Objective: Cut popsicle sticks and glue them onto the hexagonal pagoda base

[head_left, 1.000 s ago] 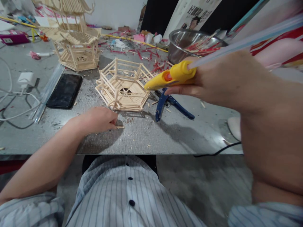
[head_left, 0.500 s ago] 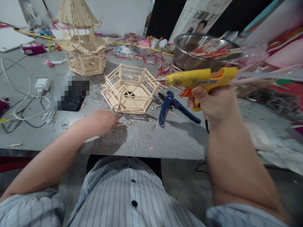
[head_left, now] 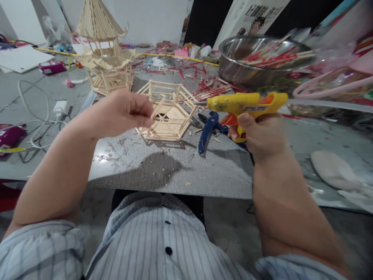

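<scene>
My left hand [head_left: 125,112] is raised over the near left side of a hexagonal stick frame [head_left: 171,134], its fingers pinched on a short wooden stick [head_left: 159,108] that slants upward. The frame lies on the table, with low railings and a star-like opening in its floor. My right hand [head_left: 259,130] grips a yellow hot glue gun [head_left: 236,102], fingers at the orange trigger. Its metal nozzle points left, close to the frame's right corner. Blue-handled pliers [head_left: 207,132] lie below the gun, partly covered by my right hand.
A stick-built pagoda [head_left: 100,23] stands at the back left. Behind the glue gun is a steel bowl [head_left: 230,66] holding red-and-wood sticks. Red scraps [head_left: 204,85] litter the table. At left lie a white charger [head_left: 61,109] and looped cable; a pale oval object [head_left: 332,169] is at right.
My left hand has risen from the tabletop in front of the frame to above its left side, now showing a stick in its fingers. My right hand still holds the glue gun.
</scene>
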Motion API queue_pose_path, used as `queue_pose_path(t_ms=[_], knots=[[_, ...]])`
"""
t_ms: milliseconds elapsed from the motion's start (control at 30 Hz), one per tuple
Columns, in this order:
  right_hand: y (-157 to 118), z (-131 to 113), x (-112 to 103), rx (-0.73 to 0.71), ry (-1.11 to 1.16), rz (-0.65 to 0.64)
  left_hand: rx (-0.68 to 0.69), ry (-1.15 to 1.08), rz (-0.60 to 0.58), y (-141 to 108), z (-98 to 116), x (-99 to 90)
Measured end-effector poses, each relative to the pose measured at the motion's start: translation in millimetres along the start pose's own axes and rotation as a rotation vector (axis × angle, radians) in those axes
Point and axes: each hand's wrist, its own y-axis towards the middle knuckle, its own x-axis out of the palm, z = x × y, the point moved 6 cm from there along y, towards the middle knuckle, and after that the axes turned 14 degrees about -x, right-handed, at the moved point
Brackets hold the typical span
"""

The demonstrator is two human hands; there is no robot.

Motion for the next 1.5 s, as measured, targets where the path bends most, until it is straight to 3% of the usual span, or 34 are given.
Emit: queue_pose_path(t_ms=[133,400,600,733,833,967,1067,1233,1400,1500], knots=[[-2.9,-7.0,6.2,-0.008,-0.007,-0.024,-0.063,-0.279,0.252,12.1,-9.5,-20.4],[-2.2,-24.4,25.9,0.031,-0.115,-0.106,0.041,-0.380,0.391,17.3,-27.6,-12.0],[-2.8,-18.0,13.6,0.024,-0.060,-0.012,0.120,-0.213,0.286,27.1,-6.7,-0.3],[-3.9,-15.7,3.1,-0.014,0.000,0.034,0.006,0.027,0.227,39.7,4.1,0.3],[-6.8,-15.9,0.8,-0.047,-0.014,0.001,-0.059,0.158,0.220,43.9,11.3,-7.8],[-13.9,-17.5,1.4,-0.079,-0.196,-0.078,0.023,0.186,0.266,46.7,27.5,-18.7],[-16.5,-22.6,-0.1,-0.104,-0.172,-0.044,-0.042,0.371,0.130,59.6,27.3,-6.4],[-14.5,-29.0,-11.7,-0.140,-0.006,0.119,0.020,0.442,-0.119,78.8,18.9,15.4],[-10.0,-26.7,-28.6,-0.138,-0.082,0.207,0.061,0.490,-0.195,84.6,9.2,18.6],[-10.5,-11.4,-58.7,-0.024,-0.141,0.397,0.057,0.513,-0.211,85.6,9.2,20.5]])
